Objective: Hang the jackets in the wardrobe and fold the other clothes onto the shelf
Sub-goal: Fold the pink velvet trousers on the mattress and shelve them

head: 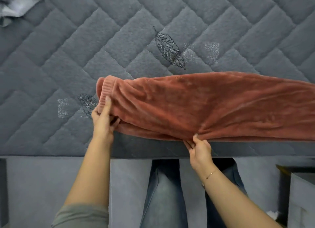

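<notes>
- Both hands hold the fuzzy red garment: left hand (102, 116) pinches its cuff at 9 o'clock, right hand (199, 146) pinches its near edge.
- Red garment (204, 105) lies on the gray bed (68, 57), mid-fold, I think.
- Next, fold it over evenly.

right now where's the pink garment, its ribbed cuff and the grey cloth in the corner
pink garment (213, 106), head view, middle of the fleece body
ribbed cuff (106, 89), head view, ribbed band at the left end
grey cloth (15, 6), head view, crumpled folds at top left

Both hands (102, 115) gripping pink fleece garment (204, 105)
</notes>
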Available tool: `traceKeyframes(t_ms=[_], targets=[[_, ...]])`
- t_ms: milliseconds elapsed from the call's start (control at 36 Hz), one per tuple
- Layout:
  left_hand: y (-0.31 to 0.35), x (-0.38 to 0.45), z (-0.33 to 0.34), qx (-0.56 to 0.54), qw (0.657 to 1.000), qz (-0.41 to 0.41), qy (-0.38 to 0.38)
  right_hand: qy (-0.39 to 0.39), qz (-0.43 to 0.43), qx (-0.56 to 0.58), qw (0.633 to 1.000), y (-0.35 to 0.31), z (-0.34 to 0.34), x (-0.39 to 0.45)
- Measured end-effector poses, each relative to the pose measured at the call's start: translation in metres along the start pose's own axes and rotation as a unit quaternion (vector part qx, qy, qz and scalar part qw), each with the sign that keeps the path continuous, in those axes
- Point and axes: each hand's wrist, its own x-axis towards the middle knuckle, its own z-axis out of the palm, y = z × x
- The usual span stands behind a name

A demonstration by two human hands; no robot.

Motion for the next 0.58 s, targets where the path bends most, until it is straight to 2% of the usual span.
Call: traceKeyframes(t_ms=[56,111,167,222,278,389,444,500,583], targets=[[0.005,0.001,0.005,0.012,0.998,0.041,0.034,0.001,-0.011,-0.005,1.0,0.0,-0.003,-0.002],[0.007,-0.001,-0.001,-0.016,0.995,0.088,0.035,0.004,-0.013,-0.003,1.0,0.0,-0.005,-0.001],[0.005,-0.006,-0.015,-0.076,0.991,0.105,-0.022,0.008,-0.009,0.006,1.0,0.001,-0.005,0.0],[-0.004,-0.011,-0.034,-0.086,0.989,0.098,-0.074,0.013,0.0,0.016,1.0,0.002,-0.004,0.001],[-0.015,-0.016,-0.05,-0.048,0.993,0.073,-0.074,0.016,0.008,0.018,1.0,0.003,-0.003,0.002],[-0.033,-0.013,-0.062,0.072,0.997,0.011,-0.019,0.016,0.007,-0.018,1.0,0.002,-0.006,0.004],[-0.033,-0.01,-0.058,0.15,0.988,0.017,-0.007,0.003,0.008,-0.046,0.999,0.0,-0.01,0.004],[-0.027,-0.011,-0.049,0.271,0.96,0.066,0.034,-0.019,0.015,-0.075,0.997,-0.002,-0.017,0.003],[-0.012,-0.026,-0.025,0.46,0.86,0.165,0.147,-0.008,0.014,-0.093,0.996,-0.006,-0.031,-0.003]])
